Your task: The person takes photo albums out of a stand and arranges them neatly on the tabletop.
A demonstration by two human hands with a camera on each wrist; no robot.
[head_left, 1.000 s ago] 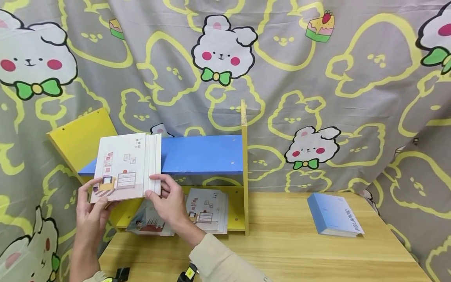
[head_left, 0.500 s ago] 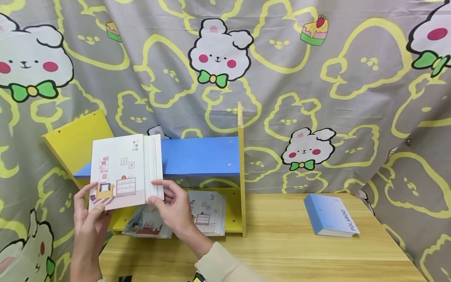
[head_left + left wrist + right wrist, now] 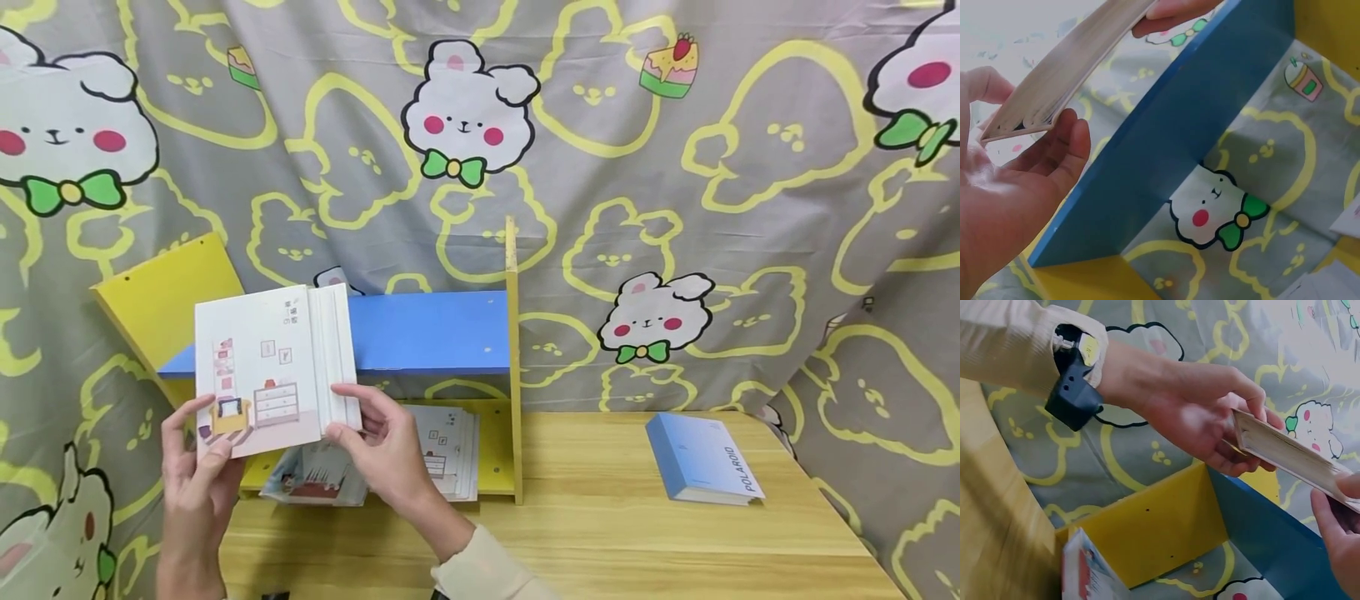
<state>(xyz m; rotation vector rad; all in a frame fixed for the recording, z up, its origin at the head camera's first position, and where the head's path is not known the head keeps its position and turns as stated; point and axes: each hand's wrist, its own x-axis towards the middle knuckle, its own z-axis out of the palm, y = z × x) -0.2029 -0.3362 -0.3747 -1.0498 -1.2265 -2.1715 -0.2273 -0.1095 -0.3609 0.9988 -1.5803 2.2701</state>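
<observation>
Curtain (image 3: 675, 208): one printed cloth, grey with yellow outlines and white rabbits, hanging behind the shelf.
Surface (image 3: 637, 542): one wooden top carrying the shelf.
Shelf (image 3: 427, 329): one rack with a blue board, yellow side panels and a yellow bottom board.
Blue book (image 3: 705, 458): one, lying flat on the surface well to the right of the shelf, with "POLAROID" on its spine.
Held books (image 3: 273, 367): one thin stack with a white cover showing a room drawing, raised in front of the shelf's left half and over its blue board; the number in the stack cannot be told.
Books on the bottom board (image 3: 442, 450): two low piles lying flat inside the shelf, partly hidden behind the hands.
Left hand (image 3: 198, 462): one grip, thumb and fingers pinching the lower left corner of the held books.
Right hand (image 3: 382, 446): one grip, fingers curled round the lower right edge of the held books.
</observation>
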